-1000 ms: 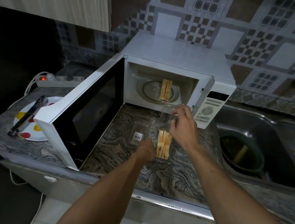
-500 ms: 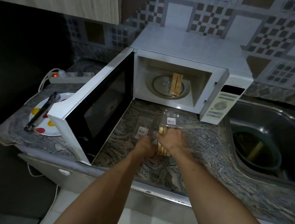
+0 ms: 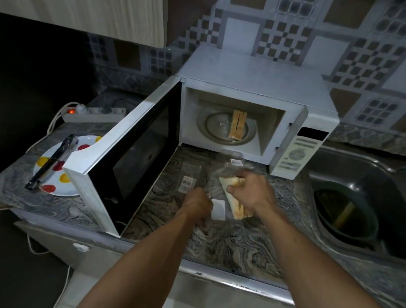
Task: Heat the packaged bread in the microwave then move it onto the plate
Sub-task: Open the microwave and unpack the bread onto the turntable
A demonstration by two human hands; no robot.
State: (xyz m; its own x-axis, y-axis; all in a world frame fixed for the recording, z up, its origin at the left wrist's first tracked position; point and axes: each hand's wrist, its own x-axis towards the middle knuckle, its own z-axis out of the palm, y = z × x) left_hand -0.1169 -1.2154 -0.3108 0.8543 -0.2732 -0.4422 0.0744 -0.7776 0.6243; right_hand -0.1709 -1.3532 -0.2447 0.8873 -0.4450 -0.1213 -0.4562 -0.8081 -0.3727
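So both hands are down on the marbled grey surface (image 3: 224,247) right in front of the open microwave (image 3: 255,104). The right hand (image 3: 250,193) is curled tight around a pale, toast-coloured bread slice (image 3: 235,205), pinching it near its upper end, and the slice sticks out diagonally below the fist. The left hand (image 3: 197,204) is balled up just beside it, fingers closed on the crinkly clear plastic wrapper (image 3: 219,181) that the bread sits in; a small white label (image 3: 218,209) shows between the two hands. How much of the wrapper the left hand actually has is hard to tell, since the film is see-through and blurry.

Another flat clear packet with a barcode sticker (image 3: 189,179) lies on the surface just left of the hands.

Inside the microwave, a couple of bread slices (image 3: 238,127) stand on edge on the round glass turntable (image 3: 225,128). The microwave is boxy white plastic, with its dark-windowed door (image 3: 130,160) swung wide to the left.

Beyond the door sits a white plate with red and yellow dots (image 3: 49,182), with black tongs (image 3: 51,162) lying across it. A white power strip (image 3: 92,113) with an orange light glowing is behind it. Off to the right is a steel sink (image 3: 381,199) with a dark round bowl (image 3: 346,215) in it.
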